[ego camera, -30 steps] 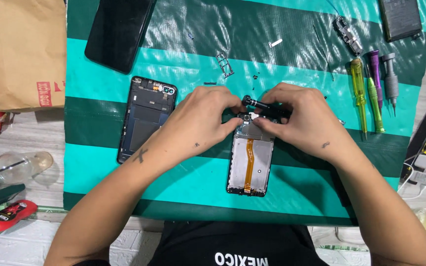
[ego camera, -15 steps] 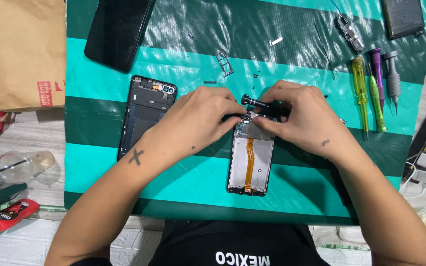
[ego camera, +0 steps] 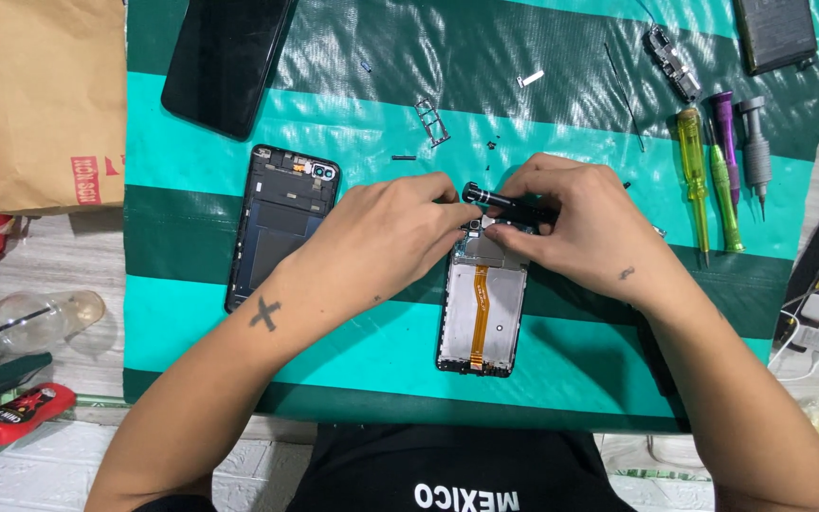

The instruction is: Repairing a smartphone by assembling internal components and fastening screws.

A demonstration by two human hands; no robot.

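An opened phone frame with a bare grey inside and an orange flex strip lies flat on the green-and-teal striped mat, near the middle of the scene and just in front of the person. Its far end is covered by both hands. The right hand has its fingers closed around a short black screwdriver, which lies nearly level over the frame's far end. The left hand rests on the frame's far left corner, fingertips pinched against the tool's near-left tip.

Left of the frame lies a dark phone back housing with a camera cutout, and farther off, a black glass phone screen. Tiny loose metal parts dot the mat beyond the hands. To the right stand a yellow, a green, a purple and a grey screwdriver side by side. A brown paper bag sits far left, off the mat.
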